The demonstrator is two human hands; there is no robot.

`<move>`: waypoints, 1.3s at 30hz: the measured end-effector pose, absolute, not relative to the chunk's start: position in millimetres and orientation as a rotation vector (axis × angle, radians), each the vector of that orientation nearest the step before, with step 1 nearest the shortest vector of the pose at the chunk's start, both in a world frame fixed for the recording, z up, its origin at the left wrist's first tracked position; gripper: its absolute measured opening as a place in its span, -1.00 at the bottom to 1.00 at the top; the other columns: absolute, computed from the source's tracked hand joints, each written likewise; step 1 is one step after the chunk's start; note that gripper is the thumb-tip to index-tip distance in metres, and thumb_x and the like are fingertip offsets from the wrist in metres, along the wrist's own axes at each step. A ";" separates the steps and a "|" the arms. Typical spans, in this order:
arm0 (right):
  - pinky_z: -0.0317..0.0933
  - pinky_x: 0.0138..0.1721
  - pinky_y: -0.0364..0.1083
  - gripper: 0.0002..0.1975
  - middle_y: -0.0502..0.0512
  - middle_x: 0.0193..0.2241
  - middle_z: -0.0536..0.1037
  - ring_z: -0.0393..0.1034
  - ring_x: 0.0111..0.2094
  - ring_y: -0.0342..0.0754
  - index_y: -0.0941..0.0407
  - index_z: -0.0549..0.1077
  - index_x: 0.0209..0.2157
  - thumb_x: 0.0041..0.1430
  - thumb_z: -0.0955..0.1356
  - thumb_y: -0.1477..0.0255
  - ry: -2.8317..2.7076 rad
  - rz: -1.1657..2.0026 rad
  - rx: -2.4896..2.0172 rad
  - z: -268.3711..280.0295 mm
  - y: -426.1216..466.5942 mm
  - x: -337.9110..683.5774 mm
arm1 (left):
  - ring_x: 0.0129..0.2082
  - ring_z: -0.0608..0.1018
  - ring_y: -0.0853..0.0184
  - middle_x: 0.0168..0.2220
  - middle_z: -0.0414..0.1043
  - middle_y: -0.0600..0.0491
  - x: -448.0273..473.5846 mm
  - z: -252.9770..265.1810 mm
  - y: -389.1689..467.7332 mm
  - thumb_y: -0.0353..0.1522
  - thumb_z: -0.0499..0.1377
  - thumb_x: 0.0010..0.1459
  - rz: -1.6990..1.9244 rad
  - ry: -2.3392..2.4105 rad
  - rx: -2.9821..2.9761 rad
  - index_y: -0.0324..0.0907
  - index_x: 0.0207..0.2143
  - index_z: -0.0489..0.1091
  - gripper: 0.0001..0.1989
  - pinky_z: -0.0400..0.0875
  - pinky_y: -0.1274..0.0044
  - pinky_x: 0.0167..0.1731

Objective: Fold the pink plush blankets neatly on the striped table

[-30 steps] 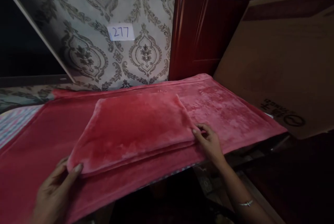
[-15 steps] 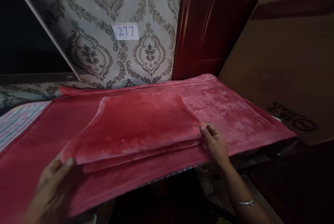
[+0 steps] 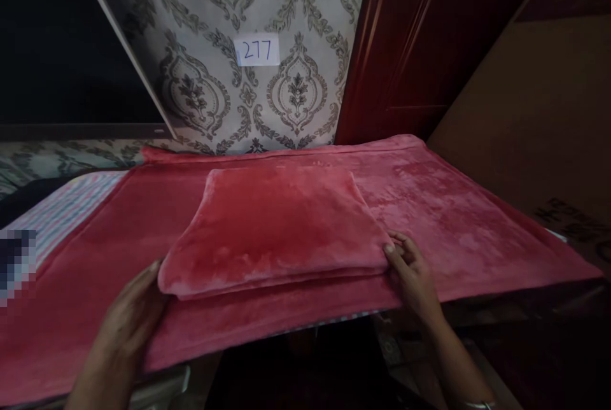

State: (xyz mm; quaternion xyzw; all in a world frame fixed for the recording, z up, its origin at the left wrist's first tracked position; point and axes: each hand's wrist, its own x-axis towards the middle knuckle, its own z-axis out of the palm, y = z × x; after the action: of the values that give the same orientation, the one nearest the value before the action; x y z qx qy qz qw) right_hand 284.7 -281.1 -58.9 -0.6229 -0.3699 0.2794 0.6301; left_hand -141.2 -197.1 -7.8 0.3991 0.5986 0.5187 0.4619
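Observation:
A red plush blanket (image 3: 281, 225), folded into a thick rectangle, lies in the middle of a larger pink-red plush cover. At its near right corner my right hand (image 3: 413, 273) pinches the edge, thumb on top and the other fingers partly hidden. My left hand (image 3: 131, 314) rests against the near left corner with its fingers stretched along the side; the thumb is hard to make out. The folded layers lie nearly flush along the near edge.
The plush cover (image 3: 439, 212) spreads over a table, with a checked cloth (image 3: 86, 197) showing at left. Behind are a dark screen (image 3: 76, 47) and patterned wall with a "277" label (image 3: 258, 49). A red-brown door (image 3: 405, 34) and large cardboard box (image 3: 534, 117) stand at right.
The blanket's raised near edge has come down onto the layers below. My left hand has let go of its corner and lies beside it. The view has shifted left.

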 end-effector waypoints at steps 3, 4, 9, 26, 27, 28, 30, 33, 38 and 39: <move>0.33 -0.31 -0.07 -0.45 0.00 -0.43 0.55 0.46 -0.33 0.03 0.06 0.43 -0.03 0.04 0.44 0.00 -0.841 0.661 -1.423 -60.6 -281.9 284.5 | -0.06 0.59 0.02 -0.25 0.66 0.00 -135.1 -1.5 -188.9 -0.12 0.49 -0.36 1.180 1.348 0.958 -0.12 -0.33 0.59 -0.52 0.57 0.37 -0.13; 0.33 -0.31 -0.07 -0.45 0.01 -0.42 0.55 0.46 -0.32 0.03 0.06 0.44 -0.05 0.03 0.45 0.00 -0.838 0.661 -1.424 -61.2 -282.1 284.9 | -0.08 0.60 0.03 -0.20 0.66 -0.01 -133.6 -0.9 -186.8 -0.15 0.50 -0.36 1.149 1.303 0.943 -0.14 -0.25 0.59 -0.47 0.56 0.38 -0.13; 0.28 -0.47 -0.12 -0.44 0.01 -0.44 0.55 0.44 -0.41 0.01 0.06 0.48 -0.09 -0.01 0.44 -0.03 -0.819 0.687 -1.522 -58.7 -282.9 290.0 | -0.35 0.63 0.16 -0.35 0.65 -0.03 -132.5 -4.1 -181.8 -0.17 0.54 -0.42 1.104 1.217 0.902 -0.18 -0.26 0.59 -0.42 0.53 0.45 -0.31; 0.37 -0.45 0.06 -0.57 0.13 -0.29 0.67 0.53 -0.30 0.25 -0.03 0.59 -0.33 -0.05 0.39 -0.07 -1.000 0.431 -1.793 -62.6 -283.8 299.2 | -0.49 0.50 0.37 -0.44 0.52 0.06 -142.9 -7.8 -194.6 -0.15 0.47 -0.16 1.104 1.003 1.053 -0.16 -0.24 0.49 -0.55 0.37 0.58 -0.46; 0.36 -0.45 0.06 -0.60 0.13 -0.29 0.67 0.52 -0.30 0.25 -0.03 0.59 -0.34 -0.04 0.40 -0.05 -1.003 0.420 -1.785 -63.0 -283.7 298.8 | -0.48 0.53 0.34 -0.42 0.54 0.04 -144.1 -7.0 -193.6 -0.15 0.47 -0.18 1.063 1.012 1.073 -0.16 -0.23 0.50 -0.53 0.39 0.57 -0.44; 0.36 -0.46 0.06 -0.61 0.13 -0.29 0.67 0.52 -0.29 0.25 -0.03 0.59 -0.35 -0.04 0.40 -0.04 -0.992 0.412 -1.778 -63.4 -283.6 298.0 | -0.48 0.54 0.33 -0.42 0.55 0.03 -145.0 -5.9 -192.4 -0.15 0.47 -0.18 1.050 1.033 1.078 -0.17 -0.24 0.51 -0.54 0.40 0.56 -0.44; 0.35 -0.46 0.04 -0.62 0.12 -0.33 0.65 0.51 -0.32 0.22 -0.02 0.57 -0.36 -0.02 0.40 -0.03 -0.951 0.420 -1.765 -64.4 -283.4 295.5 | -0.54 0.51 0.37 -0.45 0.56 0.05 -145.5 -3.2 -190.2 -0.17 0.44 -0.13 1.128 1.091 1.054 -0.18 -0.28 0.51 -0.61 0.38 0.58 -0.48; 0.34 -0.47 -0.02 -0.60 0.07 -0.41 0.62 0.48 -0.38 0.13 0.01 0.54 -0.37 -0.03 0.40 -0.04 -0.904 0.448 -1.725 -65.4 -282.5 292.1 | -0.57 0.50 0.40 -0.45 0.56 0.08 -144.3 -1.0 -190.0 -0.22 0.43 -0.12 1.295 1.150 1.009 -0.18 -0.29 0.51 -0.66 0.33 0.62 -0.54; 0.38 -0.33 -0.05 -0.54 0.05 -0.41 0.61 0.49 -0.33 0.10 0.05 0.57 -0.34 -0.07 0.43 -0.05 -0.941 0.556 -1.636 -58.3 -272.2 296.3 | -0.44 0.61 0.25 -0.35 0.62 -0.01 -150.4 -5.2 -189.3 -0.22 0.48 -0.23 1.054 1.200 0.988 -0.19 -0.25 0.52 -0.55 0.46 0.53 -0.47; 0.39 -0.27 -0.03 -0.54 0.07 -0.38 0.63 0.50 -0.28 0.11 0.05 0.58 -0.33 -0.07 0.43 -0.04 -0.973 0.560 -1.615 -55.2 -267.0 299.2 | -0.42 0.63 0.23 -0.32 0.63 -0.02 -152.6 -5.4 -186.6 -0.19 0.49 -0.24 1.044 1.217 0.988 -0.18 -0.22 0.52 -0.51 0.48 0.52 -0.45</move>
State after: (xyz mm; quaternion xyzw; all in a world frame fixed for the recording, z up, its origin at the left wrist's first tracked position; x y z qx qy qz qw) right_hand 299.2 -267.0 -55.2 -0.6835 -0.4119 0.2370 0.5542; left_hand -152.6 -186.6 -5.4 0.4242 0.5224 0.4482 0.5885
